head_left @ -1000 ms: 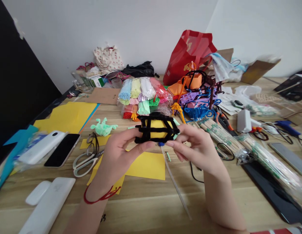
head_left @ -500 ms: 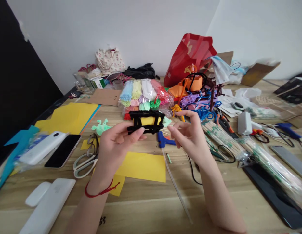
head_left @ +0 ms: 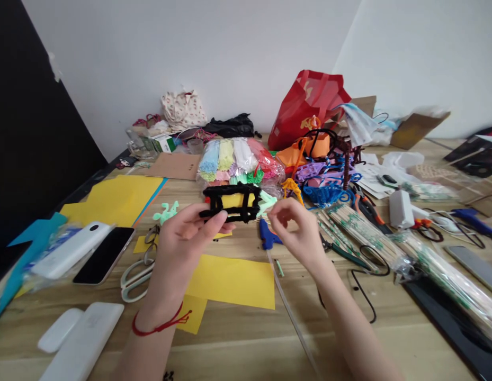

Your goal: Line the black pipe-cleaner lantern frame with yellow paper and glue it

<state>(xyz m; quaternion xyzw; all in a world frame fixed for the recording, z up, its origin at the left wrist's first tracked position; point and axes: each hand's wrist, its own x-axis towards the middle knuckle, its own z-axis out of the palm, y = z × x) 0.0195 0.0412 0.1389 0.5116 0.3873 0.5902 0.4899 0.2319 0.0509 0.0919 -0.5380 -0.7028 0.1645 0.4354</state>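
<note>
My left hand (head_left: 182,241), with a red string bracelet on its wrist, pinches a small box-like frame of fuzzy black pipe cleaners (head_left: 251,212) by its left end. It is held above the table, and yellow shows through its openings. To the right, my right hand (head_left: 297,233) is apart from the frame, thumb and index fingertips closed together. Whatever may be between them is too small to make out. Light green fuzzy strips (head_left: 267,202) show between the frame and my right fingertips. A blue glue gun (head_left: 268,235) lies below and behind my hands.
Yellow paper (head_left: 233,280) lies in front of me. White-handled scissors (head_left: 134,283), a phone (head_left: 105,255) and white devices lie left. Bagged pipe cleaners (head_left: 238,159) and a red bag (head_left: 309,106) stand behind. Bundled wooden sticks (head_left: 360,233) and pliers (head_left: 367,206) are right.
The black frame has shifted slightly left and tilted, showing more of its openings. My right hand has lowered a little, and its thumb and index finger have come together from apart.
</note>
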